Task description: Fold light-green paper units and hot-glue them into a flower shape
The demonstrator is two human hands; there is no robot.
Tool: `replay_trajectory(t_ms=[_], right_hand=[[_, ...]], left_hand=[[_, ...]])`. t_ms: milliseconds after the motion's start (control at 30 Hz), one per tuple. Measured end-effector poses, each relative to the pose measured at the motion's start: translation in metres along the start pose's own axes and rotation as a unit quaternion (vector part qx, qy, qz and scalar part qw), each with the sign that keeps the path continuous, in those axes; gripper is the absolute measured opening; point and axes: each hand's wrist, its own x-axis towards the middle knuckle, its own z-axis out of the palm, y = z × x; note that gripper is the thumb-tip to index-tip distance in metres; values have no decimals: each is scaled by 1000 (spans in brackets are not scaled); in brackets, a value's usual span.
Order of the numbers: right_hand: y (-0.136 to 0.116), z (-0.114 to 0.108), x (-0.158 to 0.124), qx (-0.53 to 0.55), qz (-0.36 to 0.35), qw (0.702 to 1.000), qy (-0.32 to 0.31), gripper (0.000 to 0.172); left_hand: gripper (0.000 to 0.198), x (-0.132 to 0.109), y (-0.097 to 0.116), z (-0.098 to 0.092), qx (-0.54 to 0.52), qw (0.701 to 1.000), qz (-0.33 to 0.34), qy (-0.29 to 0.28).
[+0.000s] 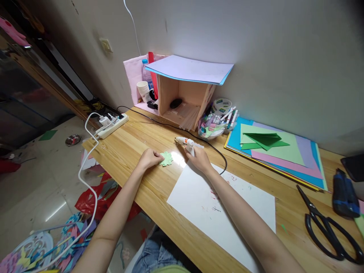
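Note:
Near the table's front left edge, my left hand (149, 158) pinches the edge of a small light green paper flower (166, 159), which lies at the wood surface. To its right, my right hand (199, 157) is wrapped round a white glue gun (189, 144), whose nozzle points left, above and to the right of the paper flower. The nozzle and the flower are apart. Under my right forearm lies a large white sheet (196, 197) with small coloured marks.
Behind stands a cardboard box (184, 93) under lilac sheets (193, 68). A bowl of paper scraps (211, 129), coloured paper (287, 159) and black scissors (327, 227) are to the right. A power strip (112, 126) sits at the left; a black cable (159, 122) crosses the table (127, 144).

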Motion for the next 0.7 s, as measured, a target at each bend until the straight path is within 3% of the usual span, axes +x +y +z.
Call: replay_trajectory(t_ms=[333,500,600,700], right_hand=[[4,3,1,31,-20,999,24,16],[4,4,0,4,-31,999,31,14],[4,2,3,-29,-58,998,21,12],[4,0,8,-45,-77,996,18,11]], left_hand=[[23,1,-3,1,13,999,24,26],[39,8,-11,-1,27,991,102,86],[30,12,-15,-2,24,990,124,66],[25,14,-16,-1,-44,991,115,51]])
